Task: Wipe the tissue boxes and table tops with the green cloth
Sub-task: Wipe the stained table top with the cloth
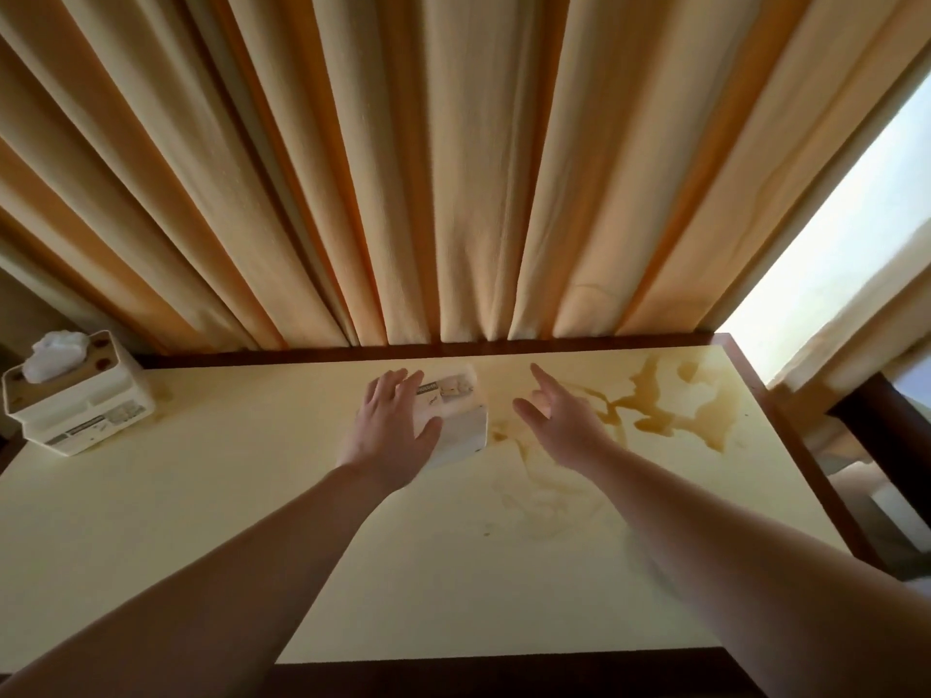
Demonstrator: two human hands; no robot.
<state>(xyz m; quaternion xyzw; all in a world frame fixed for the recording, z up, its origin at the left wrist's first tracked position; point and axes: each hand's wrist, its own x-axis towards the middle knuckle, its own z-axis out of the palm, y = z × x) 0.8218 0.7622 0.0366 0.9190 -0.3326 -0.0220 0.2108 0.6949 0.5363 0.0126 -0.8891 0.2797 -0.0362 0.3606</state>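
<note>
Left hand (390,428): fingers spread and straight, lying over the left side of the centre tissue box (456,420), mid-frame.
Right hand (556,418): open, fingers loose, holding nothing, just right of that box, above the stained table top (201,521).
Second tissue box (75,395): upper left of frame, tissue sticking up, brown spots on the lid.
Brown spill (675,400): pooled right of centre, smeared streaks lower down.
Green cloth: not in view.
Step, as judged: reaching for the centre box.
Doing it well: lift clear rather than drag through the wet patch; support from both sides; fetch cloth first.
Writing: dark label strips on both boxes, too blurred to read.
</note>
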